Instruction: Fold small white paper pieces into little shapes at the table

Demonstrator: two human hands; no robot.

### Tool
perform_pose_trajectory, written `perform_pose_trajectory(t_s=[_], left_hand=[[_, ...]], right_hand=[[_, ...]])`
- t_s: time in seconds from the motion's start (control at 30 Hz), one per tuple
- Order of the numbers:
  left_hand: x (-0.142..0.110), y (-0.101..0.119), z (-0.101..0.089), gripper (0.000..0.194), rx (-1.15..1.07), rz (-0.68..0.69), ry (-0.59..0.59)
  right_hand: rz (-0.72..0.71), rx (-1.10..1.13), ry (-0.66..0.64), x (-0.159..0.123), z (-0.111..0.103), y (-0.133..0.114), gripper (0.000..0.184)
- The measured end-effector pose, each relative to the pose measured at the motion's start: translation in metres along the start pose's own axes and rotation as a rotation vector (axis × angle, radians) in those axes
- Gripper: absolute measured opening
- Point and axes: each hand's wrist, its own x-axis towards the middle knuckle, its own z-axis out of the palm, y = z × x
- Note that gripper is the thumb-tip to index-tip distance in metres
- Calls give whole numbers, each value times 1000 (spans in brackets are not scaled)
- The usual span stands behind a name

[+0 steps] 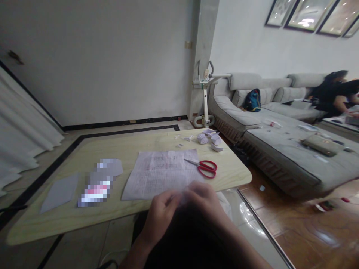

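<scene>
Close to my body, at the near edge of the table, my left hand (164, 209) and my right hand (204, 198) meet with bent, closed fingers. Motion blurs the fingertips, and whatever lies between them cannot be made out. Just beyond the hands a creased sheet of paper (159, 173) with faint printing lies flat. Red-handled scissors (206, 168) rest partly on its right side, blades pointing left. Several folded paper pieces (202, 138) are clustered at the far right of the table, with small paper scraps (188, 138) beside them.
On the left of the pale wooden table (112, 220) lie a plain sheet (60, 192) and a pixelated item (97, 186). A grey sofa (291, 149) with a blue backpack (253, 100) stands to the right. A person (333, 93) in dark clothing sits at its far end.
</scene>
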Motion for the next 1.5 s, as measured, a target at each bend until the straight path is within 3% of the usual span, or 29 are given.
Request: perform_pose_trajectory(t_s=[0.73, 1.0, 1.27, 1.5], left_hand=[[1, 1, 1, 29, 40, -3, -69], [-2, -4, 0, 32, 125, 47, 19], [0, 1, -1, 24, 66, 93, -18], [-2, 4, 2, 24, 67, 92, 91]], right_hand=[[-2, 82, 69, -1, -1, 1, 22], [30, 10, -19, 0, 3, 7, 25], [-46, -40, -1, -1, 0, 5, 28], [-8, 30, -18, 1, 4, 10, 27]])
